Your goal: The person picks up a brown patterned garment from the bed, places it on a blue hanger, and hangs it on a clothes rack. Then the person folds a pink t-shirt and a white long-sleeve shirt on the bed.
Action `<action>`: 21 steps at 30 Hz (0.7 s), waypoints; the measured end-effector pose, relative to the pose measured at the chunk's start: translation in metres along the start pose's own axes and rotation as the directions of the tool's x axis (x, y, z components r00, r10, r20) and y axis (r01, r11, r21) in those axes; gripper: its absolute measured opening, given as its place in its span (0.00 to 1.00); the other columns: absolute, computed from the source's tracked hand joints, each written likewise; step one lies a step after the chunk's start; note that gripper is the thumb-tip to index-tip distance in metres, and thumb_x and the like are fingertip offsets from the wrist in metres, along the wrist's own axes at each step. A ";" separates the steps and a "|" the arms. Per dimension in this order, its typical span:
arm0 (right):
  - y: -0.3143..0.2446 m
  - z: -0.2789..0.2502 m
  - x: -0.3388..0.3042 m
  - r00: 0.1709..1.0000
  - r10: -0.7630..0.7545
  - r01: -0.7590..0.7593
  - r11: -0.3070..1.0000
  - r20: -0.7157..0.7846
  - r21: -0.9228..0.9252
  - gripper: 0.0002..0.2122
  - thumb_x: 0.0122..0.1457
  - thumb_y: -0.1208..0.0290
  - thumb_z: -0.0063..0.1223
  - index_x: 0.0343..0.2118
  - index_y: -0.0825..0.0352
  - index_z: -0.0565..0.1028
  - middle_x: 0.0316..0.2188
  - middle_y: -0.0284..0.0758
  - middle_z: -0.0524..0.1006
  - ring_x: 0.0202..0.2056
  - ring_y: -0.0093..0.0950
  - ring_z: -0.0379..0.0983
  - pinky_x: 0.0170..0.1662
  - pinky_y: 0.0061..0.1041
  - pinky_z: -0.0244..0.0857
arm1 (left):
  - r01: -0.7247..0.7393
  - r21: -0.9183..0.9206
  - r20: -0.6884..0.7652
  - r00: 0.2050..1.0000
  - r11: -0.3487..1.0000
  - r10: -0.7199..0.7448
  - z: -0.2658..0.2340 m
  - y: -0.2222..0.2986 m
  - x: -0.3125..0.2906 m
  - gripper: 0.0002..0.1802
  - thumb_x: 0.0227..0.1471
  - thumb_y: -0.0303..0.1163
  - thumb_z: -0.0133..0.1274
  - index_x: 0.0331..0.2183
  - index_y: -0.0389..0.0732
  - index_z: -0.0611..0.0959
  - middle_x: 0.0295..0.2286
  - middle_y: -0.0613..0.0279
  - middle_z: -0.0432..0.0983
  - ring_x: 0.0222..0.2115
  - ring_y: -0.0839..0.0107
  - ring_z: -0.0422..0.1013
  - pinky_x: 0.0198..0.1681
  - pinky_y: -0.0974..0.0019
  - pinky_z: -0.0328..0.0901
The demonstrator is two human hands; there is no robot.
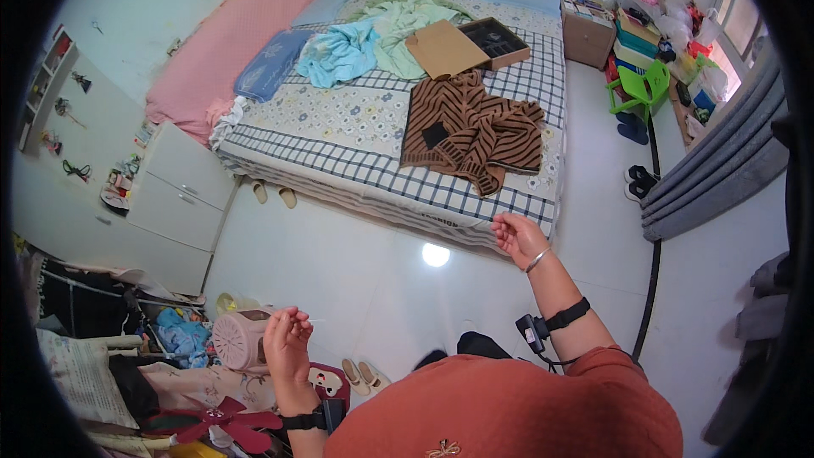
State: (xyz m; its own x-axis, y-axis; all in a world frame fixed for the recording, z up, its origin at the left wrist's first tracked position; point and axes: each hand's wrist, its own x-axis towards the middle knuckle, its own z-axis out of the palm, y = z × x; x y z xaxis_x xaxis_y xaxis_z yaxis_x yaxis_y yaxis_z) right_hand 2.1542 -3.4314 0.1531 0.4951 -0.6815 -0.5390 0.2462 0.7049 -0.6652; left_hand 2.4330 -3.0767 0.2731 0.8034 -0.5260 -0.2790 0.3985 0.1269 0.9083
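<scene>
My left hand [288, 335] is raised over the floor at the lower left, its fingers curled together in a pinch. A thin pale sliver sticks out from its fingertips, too small to name. My right hand [517, 236], with a silver bangle [538, 260] at the wrist, is held out near the bed's front right corner. Its fingers are bent and drawn together; whatever may be between them is hidden. Beyond it on the bed [339, 131] lies a crumpled brown and black striped knit garment [475, 131], apart from both hands.
An opened cardboard box [449, 47], rumpled blue and green cloths [339, 55] and pillows lie on the bed. At right are a bedside cabinet [588, 38], a green chair [640, 89] and a grey curtain [721, 187]. A pink fan [242, 341] and piled clothes stand lower left.
</scene>
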 end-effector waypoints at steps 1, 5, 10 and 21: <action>-0.004 -0.001 0.005 1.000 0.015 -0.015 1.000 -0.008 0.014 0.07 0.61 0.69 0.50 0.34 0.66 0.74 0.26 0.30 0.76 0.26 0.17 0.70 0.29 0.18 0.67 | -0.002 0.000 0.053 0.999 1.000 0.002 0.009 -0.003 0.011 0.09 0.59 0.33 0.49 0.36 0.37 0.77 0.30 0.59 0.76 0.29 0.73 0.71 0.36 0.69 0.68; -0.027 -0.012 0.023 0.997 0.000 0.003 0.999 -0.074 0.038 0.07 0.60 0.68 0.52 0.33 0.66 0.75 0.26 0.30 0.76 0.26 0.17 0.71 0.30 0.18 0.67 | 0.076 0.038 0.068 0.995 0.996 -0.079 0.041 -0.016 0.062 0.09 0.58 0.33 0.50 0.36 0.37 0.77 0.30 0.59 0.76 0.29 0.72 0.71 0.36 0.69 0.68; -0.071 -0.044 0.048 0.968 -0.122 0.134 0.990 -0.218 0.040 0.07 0.59 0.67 0.52 0.33 0.66 0.75 0.27 0.31 0.77 0.27 0.18 0.71 0.31 0.19 0.68 | 0.177 0.010 0.157 0.972 0.984 -0.176 0.086 -0.043 0.156 0.09 0.58 0.34 0.51 0.35 0.38 0.78 0.29 0.59 0.76 0.28 0.73 0.71 0.35 0.69 0.68; -0.157 -0.025 0.152 0.893 -0.093 0.077 0.996 -0.441 -0.056 0.10 0.62 0.63 0.50 0.39 0.64 0.73 0.31 0.32 0.79 0.31 0.20 0.75 0.30 0.18 0.70 | 0.324 0.060 0.299 0.897 0.944 -0.327 0.211 -0.065 0.340 0.12 0.58 0.38 0.50 0.36 0.39 0.78 0.29 0.61 0.76 0.29 0.74 0.71 0.36 0.70 0.68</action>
State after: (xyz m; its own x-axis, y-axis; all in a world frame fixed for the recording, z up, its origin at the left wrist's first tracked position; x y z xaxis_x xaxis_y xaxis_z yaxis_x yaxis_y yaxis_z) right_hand 2.1699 -3.6511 0.1628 0.0513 -0.7608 -0.6469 0.2367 0.6386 -0.7323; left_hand 2.5871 -3.4410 0.1845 0.4578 -0.7645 -0.4537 0.6103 -0.1008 0.7857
